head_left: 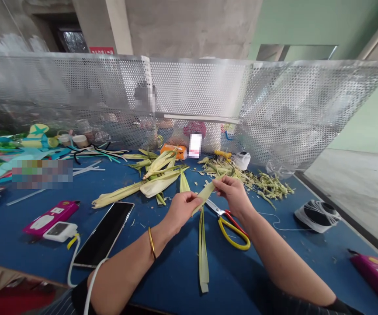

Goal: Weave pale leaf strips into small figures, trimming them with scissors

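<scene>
My left hand [185, 206] and my right hand [233, 192] pinch a pale green corn husk strip [206, 192] between them, stretched at a slant above the table. Below it hangs or lies a folded strip of husk [203, 258], pointing toward me; whether it joins the held piece I cannot tell. Scissors [231, 227] with yellow and red handles lie under my right hand, blades partly open. Behind my left hand rests a pile of whole corn husks [161, 175]. Shredded husk scraps [257, 181] are heaped beyond my right hand.
A phone [105, 236] and a magenta box with a white device [53, 221] lie left on the blue table [162, 280]. A spool of white thread [317, 215] and another magenta box [375, 275] sit right. A perforated metal screen [202, 87] closes off the back.
</scene>
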`<action>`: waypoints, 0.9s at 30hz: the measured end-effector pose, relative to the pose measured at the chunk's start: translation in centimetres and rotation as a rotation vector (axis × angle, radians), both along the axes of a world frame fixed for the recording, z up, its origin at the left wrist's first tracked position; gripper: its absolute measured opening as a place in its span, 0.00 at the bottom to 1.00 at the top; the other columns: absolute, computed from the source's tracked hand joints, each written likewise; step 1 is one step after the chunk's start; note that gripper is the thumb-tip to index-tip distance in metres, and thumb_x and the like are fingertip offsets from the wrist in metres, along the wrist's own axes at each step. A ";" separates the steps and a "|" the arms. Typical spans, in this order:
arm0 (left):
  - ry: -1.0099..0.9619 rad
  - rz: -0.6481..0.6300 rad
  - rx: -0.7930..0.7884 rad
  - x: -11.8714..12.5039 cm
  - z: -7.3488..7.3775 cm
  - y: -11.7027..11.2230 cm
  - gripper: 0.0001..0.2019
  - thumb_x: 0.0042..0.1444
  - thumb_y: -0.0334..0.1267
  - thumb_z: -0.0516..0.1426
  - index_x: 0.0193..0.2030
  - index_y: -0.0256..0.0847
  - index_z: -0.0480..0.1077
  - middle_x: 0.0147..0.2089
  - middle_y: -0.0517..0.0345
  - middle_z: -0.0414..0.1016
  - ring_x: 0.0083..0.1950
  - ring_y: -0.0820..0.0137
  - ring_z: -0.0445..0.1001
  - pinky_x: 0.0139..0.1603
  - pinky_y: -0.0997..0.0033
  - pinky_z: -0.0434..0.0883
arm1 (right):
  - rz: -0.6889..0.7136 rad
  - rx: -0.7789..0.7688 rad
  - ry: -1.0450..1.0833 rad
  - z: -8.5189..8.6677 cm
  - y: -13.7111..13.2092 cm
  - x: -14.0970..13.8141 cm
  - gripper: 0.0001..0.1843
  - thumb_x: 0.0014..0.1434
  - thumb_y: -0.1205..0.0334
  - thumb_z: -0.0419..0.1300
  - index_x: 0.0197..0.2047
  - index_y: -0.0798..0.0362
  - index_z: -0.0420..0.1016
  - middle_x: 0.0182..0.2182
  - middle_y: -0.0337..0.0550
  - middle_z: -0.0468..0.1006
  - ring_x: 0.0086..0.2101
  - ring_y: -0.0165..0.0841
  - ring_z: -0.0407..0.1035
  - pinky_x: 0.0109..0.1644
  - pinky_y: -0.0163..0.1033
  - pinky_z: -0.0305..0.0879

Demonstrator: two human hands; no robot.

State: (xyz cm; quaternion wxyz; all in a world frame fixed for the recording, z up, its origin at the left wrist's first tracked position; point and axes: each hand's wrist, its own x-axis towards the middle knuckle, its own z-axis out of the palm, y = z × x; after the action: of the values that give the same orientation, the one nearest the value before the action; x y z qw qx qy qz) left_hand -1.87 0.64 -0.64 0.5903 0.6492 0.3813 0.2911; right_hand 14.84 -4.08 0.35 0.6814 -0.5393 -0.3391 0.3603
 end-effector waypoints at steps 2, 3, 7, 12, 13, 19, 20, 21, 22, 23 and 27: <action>-0.002 -0.004 -0.033 -0.1 0.0 0.0 0.11 0.47 0.45 0.61 0.25 0.39 0.72 0.22 0.64 0.69 0.22 0.76 0.58 0.25 0.74 0.55 | -0.005 -0.001 0.000 -0.2 0.1 0.0 0.19 0.37 0.52 0.75 0.20 0.53 0.70 0.19 0.38 0.75 0.22 0.28 0.65 0.26 0.35 0.60; -0.001 -0.005 -0.035 -0.1 -0.1 -0.1 0.11 0.47 0.45 0.61 0.25 0.39 0.72 0.21 0.64 0.68 0.22 0.76 0.58 0.25 0.74 0.55 | -0.010 0.002 0.002 -0.3 0.2 0.1 0.20 0.37 0.53 0.75 0.20 0.52 0.68 0.18 0.37 0.74 0.22 0.28 0.65 0.26 0.35 0.60; 0.001 -0.028 -0.019 -0.1 -0.5 -0.1 0.12 0.46 0.47 0.62 0.24 0.39 0.71 0.22 0.64 0.68 0.22 0.76 0.59 0.25 0.75 0.55 | -0.041 0.025 0.013 -0.6 0.4 0.4 0.20 0.36 0.56 0.74 0.20 0.51 0.66 0.16 0.33 0.69 0.19 0.27 0.63 0.24 0.34 0.58; 0.015 -0.071 -0.021 0.0 -0.9 -0.3 0.12 0.47 0.45 0.62 0.23 0.39 0.70 0.21 0.64 0.70 0.22 0.76 0.60 0.25 0.75 0.56 | -0.109 0.053 0.028 -0.7 0.5 1.2 0.15 0.37 0.59 0.72 0.28 0.51 0.73 0.17 0.30 0.69 0.19 0.26 0.62 0.25 0.34 0.59; 0.018 -0.086 -0.034 0.0 -0.9 -0.3 0.11 0.47 0.44 0.62 0.23 0.39 0.70 0.21 0.63 0.70 0.23 0.76 0.61 0.26 0.75 0.57 | -0.121 0.057 0.028 -0.8 0.5 1.3 0.15 0.37 0.59 0.72 0.28 0.51 0.73 0.17 0.31 0.69 0.20 0.26 0.63 0.25 0.34 0.59; 0.047 -0.213 -0.158 -0.3 -0.6 -0.1 0.08 0.43 0.37 0.65 0.21 0.39 0.70 0.20 0.63 0.72 0.23 0.75 0.65 0.26 0.75 0.59 | -0.168 0.078 -0.003 -0.9 0.6 1.7 0.13 0.38 0.58 0.71 0.26 0.52 0.74 0.19 0.33 0.71 0.21 0.27 0.65 0.27 0.35 0.61; 0.050 -0.228 -0.173 -0.3 -0.6 0.0 0.08 0.42 0.36 0.66 0.21 0.39 0.71 0.20 0.62 0.72 0.23 0.75 0.66 0.26 0.75 0.59 | -0.180 0.082 -0.009 -0.9 0.6 1.9 0.13 0.38 0.58 0.71 0.27 0.51 0.74 0.19 0.33 0.71 0.22 0.28 0.66 0.27 0.35 0.61; 0.048 -0.236 -0.197 -0.3 -0.5 0.1 0.08 0.41 0.34 0.66 0.20 0.38 0.71 0.21 0.61 0.73 0.23 0.75 0.67 0.26 0.75 0.60 | -0.195 0.086 -0.012 -0.8 0.6 2.0 0.14 0.39 0.56 0.72 0.28 0.51 0.74 0.20 0.33 0.72 0.24 0.29 0.68 0.28 0.35 0.62; 0.031 -0.225 -0.233 -0.3 -0.5 0.2 0.08 0.41 0.34 0.66 0.20 0.38 0.71 0.21 0.60 0.74 0.24 0.74 0.68 0.26 0.75 0.60 | -0.216 0.088 -0.016 -0.7 0.4 2.2 0.16 0.40 0.55 0.72 0.30 0.50 0.74 0.22 0.34 0.74 0.26 0.30 0.70 0.30 0.36 0.63; -0.006 -0.195 -0.280 -0.4 -0.5 0.3 0.08 0.41 0.34 0.67 0.21 0.38 0.71 0.23 0.58 0.76 0.24 0.74 0.69 0.26 0.75 0.62 | -0.241 0.087 -0.026 -0.5 0.2 2.2 0.17 0.41 0.53 0.72 0.32 0.50 0.74 0.25 0.35 0.76 0.28 0.32 0.72 0.32 0.36 0.64; -0.279 0.035 -0.481 -0.4 -0.2 0.5 0.08 0.42 0.34 0.68 0.31 0.37 0.76 0.32 0.54 0.80 0.31 0.73 0.75 0.35 0.73 0.69 | -0.177 -0.002 -0.179 -0.2 -1.4 1.0 0.19 0.48 0.44 0.68 0.34 0.51 0.75 0.31 0.41 0.79 0.35 0.36 0.74 0.37 0.39 0.66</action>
State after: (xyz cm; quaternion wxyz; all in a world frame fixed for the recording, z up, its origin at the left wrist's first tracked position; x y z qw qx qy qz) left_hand -2.30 1.09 -0.88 0.7692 0.4371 0.3657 0.2890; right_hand 15.81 -5.49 0.11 0.6769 -0.5980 -0.3492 0.2496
